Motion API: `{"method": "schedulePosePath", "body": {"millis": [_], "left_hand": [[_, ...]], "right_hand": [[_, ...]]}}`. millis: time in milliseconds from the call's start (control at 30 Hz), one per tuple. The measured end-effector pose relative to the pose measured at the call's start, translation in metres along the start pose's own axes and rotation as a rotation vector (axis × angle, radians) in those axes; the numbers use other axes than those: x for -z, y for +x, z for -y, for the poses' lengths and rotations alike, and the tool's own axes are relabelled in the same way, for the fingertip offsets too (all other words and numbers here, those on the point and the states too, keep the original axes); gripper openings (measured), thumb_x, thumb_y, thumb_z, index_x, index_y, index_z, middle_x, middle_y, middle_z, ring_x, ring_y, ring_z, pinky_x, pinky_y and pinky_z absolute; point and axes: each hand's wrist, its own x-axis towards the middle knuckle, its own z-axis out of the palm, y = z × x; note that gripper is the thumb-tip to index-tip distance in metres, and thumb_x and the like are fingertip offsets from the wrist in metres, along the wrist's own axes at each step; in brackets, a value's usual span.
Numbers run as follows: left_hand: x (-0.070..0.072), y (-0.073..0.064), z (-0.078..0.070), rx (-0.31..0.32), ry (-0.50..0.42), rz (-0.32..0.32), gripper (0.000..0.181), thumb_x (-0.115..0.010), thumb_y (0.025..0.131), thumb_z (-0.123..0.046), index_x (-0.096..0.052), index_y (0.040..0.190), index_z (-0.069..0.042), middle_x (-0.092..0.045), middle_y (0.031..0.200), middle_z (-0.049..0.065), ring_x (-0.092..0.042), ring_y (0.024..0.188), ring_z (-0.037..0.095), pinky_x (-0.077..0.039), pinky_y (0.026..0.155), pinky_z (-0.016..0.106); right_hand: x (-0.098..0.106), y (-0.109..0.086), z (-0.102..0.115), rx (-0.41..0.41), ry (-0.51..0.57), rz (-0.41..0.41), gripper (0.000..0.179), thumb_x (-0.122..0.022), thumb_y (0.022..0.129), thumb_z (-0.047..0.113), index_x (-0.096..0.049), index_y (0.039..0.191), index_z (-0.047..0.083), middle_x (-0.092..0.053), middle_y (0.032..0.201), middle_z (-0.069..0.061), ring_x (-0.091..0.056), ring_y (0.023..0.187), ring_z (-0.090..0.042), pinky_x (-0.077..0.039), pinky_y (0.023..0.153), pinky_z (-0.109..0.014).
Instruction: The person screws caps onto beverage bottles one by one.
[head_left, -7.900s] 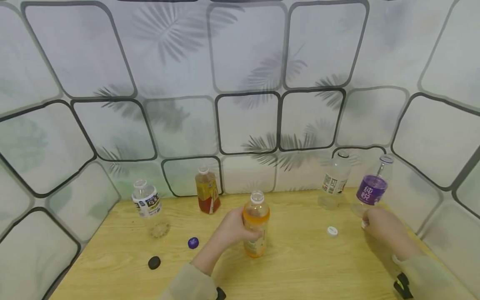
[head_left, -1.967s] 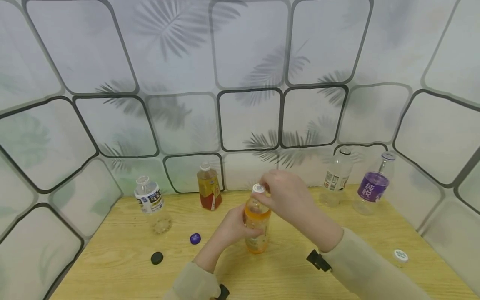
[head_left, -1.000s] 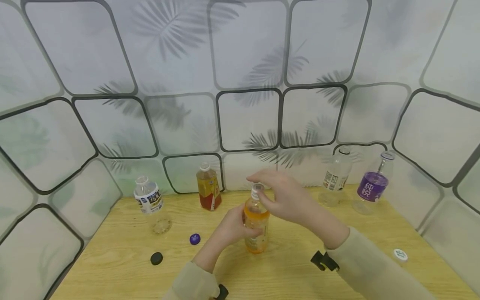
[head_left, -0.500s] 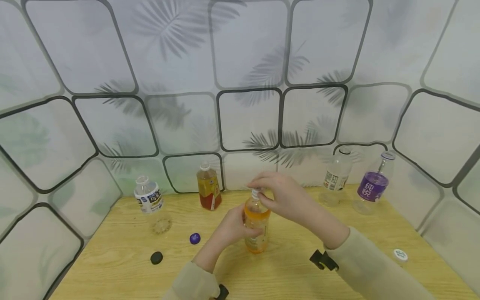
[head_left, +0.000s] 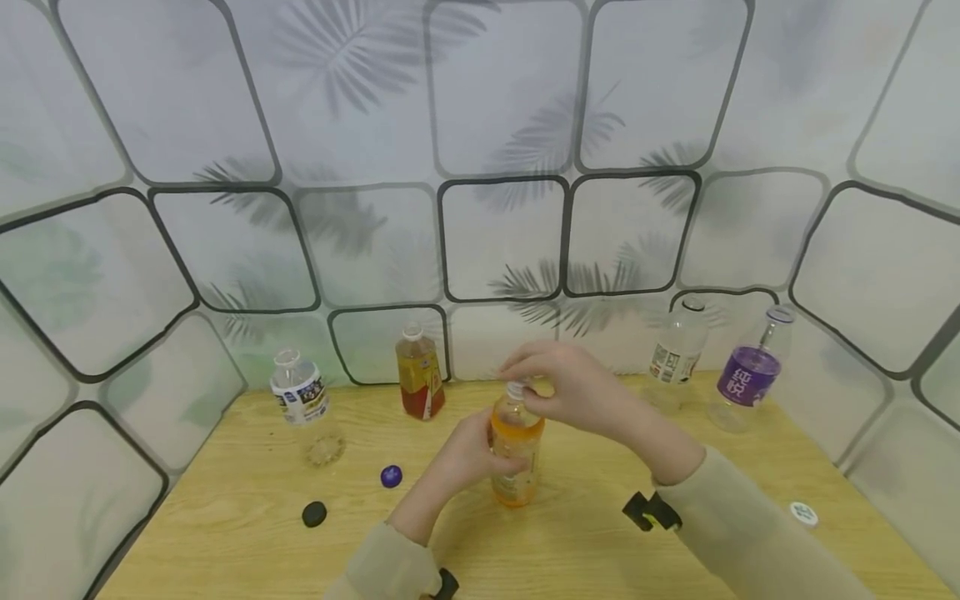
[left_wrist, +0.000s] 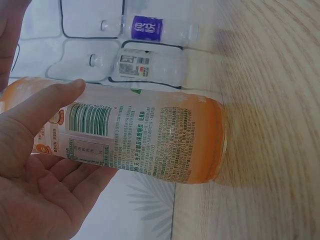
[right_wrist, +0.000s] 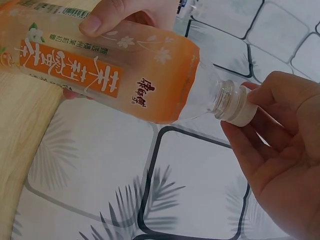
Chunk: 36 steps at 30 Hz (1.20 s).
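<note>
An orange-labelled plastic bottle stands upright on the wooden table, its body gripped by my left hand. The left wrist view shows the thumb across the bottle's barcode side and the fingers behind it. At the bottle's mouth, my right hand pinches a white cap between thumb and fingers. That cap sits on the threaded neck in the right wrist view.
Toward the left stand a clear bottle and a red-and-yellow bottle. A white-labelled bottle and a purple-labelled bottle are at back right. Black, purple and white caps lie on the table.
My right hand has gone from the right side of the table to the bottle's mouth, bringing a white cap. Another white cap now lies farther right. Lately its fingers shift around the cap.
</note>
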Motion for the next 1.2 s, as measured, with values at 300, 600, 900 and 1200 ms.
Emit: {"method": "schedulePosePath", "body": {"millis": [300,600,900,1200], "left_hand": [[-0.0016,0.0001,-0.0006,0.017,0.012,-0.008,0.054,-0.090,0.085,-0.012,-0.065,0.132,-0.006,-0.075,0.130,0.015,-0.071,0.120,0.035,-0.059,0.105,0.053],[-0.0018,-0.0014,-0.0032,0.012,0.018,-0.010,0.054,-0.090,0.084,-0.010,-0.065,0.131,-0.003,-0.075,0.128,0.017,-0.072,0.119,0.036,-0.059,0.104,0.054],[-0.0007,-0.0019,-0.0050,-0.002,0.005,-0.007,0.055,-0.089,0.084,-0.009,-0.064,0.133,-0.003,-0.074,0.130,0.018,-0.071,0.122,0.038,-0.058,0.105,0.056],[-0.0006,-0.0027,-0.0039,-0.001,0.002,-0.013,0.056,-0.090,0.084,-0.009,-0.063,0.134,-0.003,-0.074,0.131,0.017,-0.070,0.123,0.037,-0.057,0.106,0.056]], "right_hand": [[-0.0018,-0.0064,-0.0040,-0.182,0.072,-0.055,0.031,-0.083,0.091,0.010,-0.075,0.120,0.002,-0.079,0.113,-0.010,-0.076,0.101,-0.023,-0.065,0.092,-0.040],[-0.0009,-0.0079,-0.0056,-0.200,0.136,-0.082,0.026,-0.081,0.090,0.002,-0.078,0.116,0.000,-0.080,0.109,-0.010,-0.077,0.096,-0.024,-0.065,0.089,-0.040],[0.0002,-0.0067,-0.0008,-0.155,0.073,-0.080,0.029,-0.083,0.087,0.000,-0.079,0.115,0.000,-0.080,0.108,-0.009,-0.076,0.096,-0.022,-0.065,0.088,-0.037],[-0.0030,-0.0045,-0.0003,-0.219,0.037,-0.100,0.023,-0.087,0.087,0.010,-0.081,0.109,0.004,-0.081,0.100,-0.005,-0.076,0.090,-0.019,-0.065,0.084,-0.037]]}}
